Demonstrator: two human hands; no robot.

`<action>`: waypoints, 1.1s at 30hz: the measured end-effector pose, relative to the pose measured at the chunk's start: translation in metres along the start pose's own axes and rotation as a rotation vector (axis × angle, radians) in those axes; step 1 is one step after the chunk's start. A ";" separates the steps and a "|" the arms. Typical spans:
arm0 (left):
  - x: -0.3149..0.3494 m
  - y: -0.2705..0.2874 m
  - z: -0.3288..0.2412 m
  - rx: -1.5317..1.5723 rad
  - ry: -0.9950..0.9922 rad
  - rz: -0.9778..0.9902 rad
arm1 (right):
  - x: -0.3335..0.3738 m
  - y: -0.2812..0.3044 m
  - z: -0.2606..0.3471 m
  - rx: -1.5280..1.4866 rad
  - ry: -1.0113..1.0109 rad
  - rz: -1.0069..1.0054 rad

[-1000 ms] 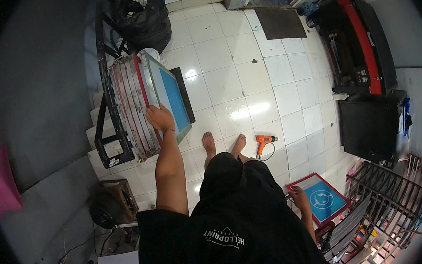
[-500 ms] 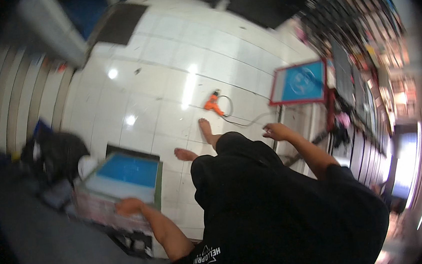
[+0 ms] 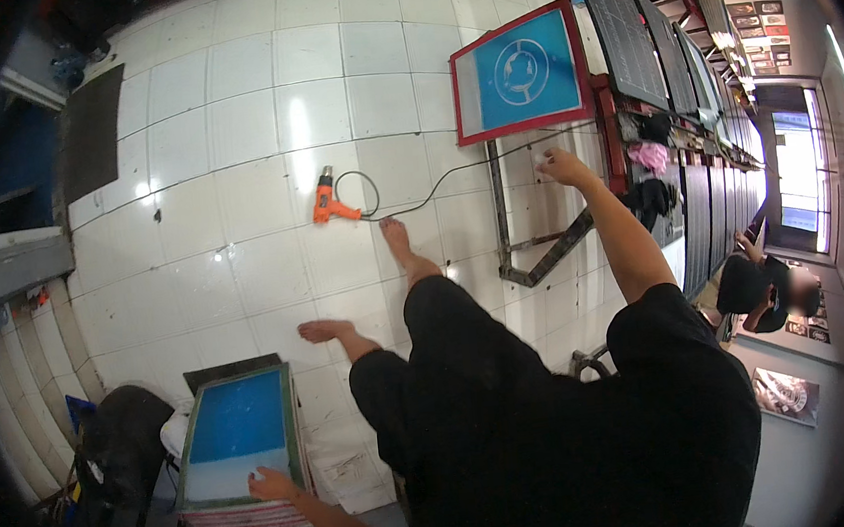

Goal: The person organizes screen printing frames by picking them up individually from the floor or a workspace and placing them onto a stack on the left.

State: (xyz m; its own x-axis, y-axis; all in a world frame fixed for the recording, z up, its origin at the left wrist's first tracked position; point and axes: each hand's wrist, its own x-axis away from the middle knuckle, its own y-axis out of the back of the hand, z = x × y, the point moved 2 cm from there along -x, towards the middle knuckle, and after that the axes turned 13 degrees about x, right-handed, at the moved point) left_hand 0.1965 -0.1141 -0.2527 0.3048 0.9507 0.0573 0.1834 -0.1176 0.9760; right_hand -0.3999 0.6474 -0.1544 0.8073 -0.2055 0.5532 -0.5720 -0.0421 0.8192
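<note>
My left hand [image 3: 274, 484] is over the near edge of a stack of green-edged printing screens [image 3: 240, 420], whose top mesh is blue and whitish. Its fingers look apart and hold nothing; whether they touch the mesh I cannot tell. To the right, my right hand [image 3: 564, 168] hangs in the air, fingers loosely bent and apart, with nothing in it. Beyond it, nearest to that hand, a red-framed screen [image 3: 580, 39] with a round design on blue mesh rests at the end of a long rack. An orange heat gun [image 3: 326, 204] lies on the tiles ahead of my feet.
The heat gun's dark cable [image 3: 435, 184] runs across the floor toward the rack. A black metal leg frame [image 3: 543, 271] stands beside my right leg. Dark flat boards [image 3: 612, 26] line the right side, where another person [image 3: 746, 290] sits farther off. A black bag-like bundle [image 3: 131, 439] stands left of the stack.
The whole view has turned and sharpened, so the stack appears lower and the red-framed screen farther left. My left hand now appears over the stack's near part. Both hands stay without anything held.
</note>
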 end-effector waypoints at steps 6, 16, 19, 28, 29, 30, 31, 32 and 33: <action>0.148 -0.037 0.000 -0.312 -0.138 1.121 | -0.212 0.041 -0.086 0.127 -0.154 -0.354; 0.244 -0.022 -0.094 0.143 0.921 0.885 | -0.349 0.085 -0.158 0.061 -0.643 -0.387; 0.249 -0.028 -0.151 0.125 0.935 0.790 | -0.352 0.095 -0.155 -0.008 -0.624 -0.494; 0.216 -0.076 -0.181 0.237 0.463 0.958 | -0.338 0.088 -0.042 -0.019 -0.386 -0.679; 0.201 -0.092 -0.185 0.215 0.294 0.964 | -0.320 0.093 -0.016 -0.017 -0.330 -0.711; 0.190 -0.108 -0.223 0.239 0.179 0.913 | -0.298 0.104 0.012 -0.053 -0.245 -0.745; 0.171 -0.119 -0.239 0.303 0.222 0.909 | -0.273 0.113 0.036 -0.077 -0.183 -0.768; 0.147 -0.134 -0.246 0.324 0.090 0.906 | -0.247 0.123 0.056 -0.101 -0.129 -0.787; 0.123 -0.140 -0.285 0.340 0.041 0.912 | -0.221 0.135 0.076 -0.120 -0.063 -0.822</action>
State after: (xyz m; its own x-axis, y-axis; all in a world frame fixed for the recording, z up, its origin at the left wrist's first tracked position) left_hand -0.0575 0.1013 -0.3223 0.4324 0.4618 0.7745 0.1549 -0.8842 0.4407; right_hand -0.6662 0.6124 -0.1775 0.9492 -0.2094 -0.2351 0.2186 -0.0991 0.9708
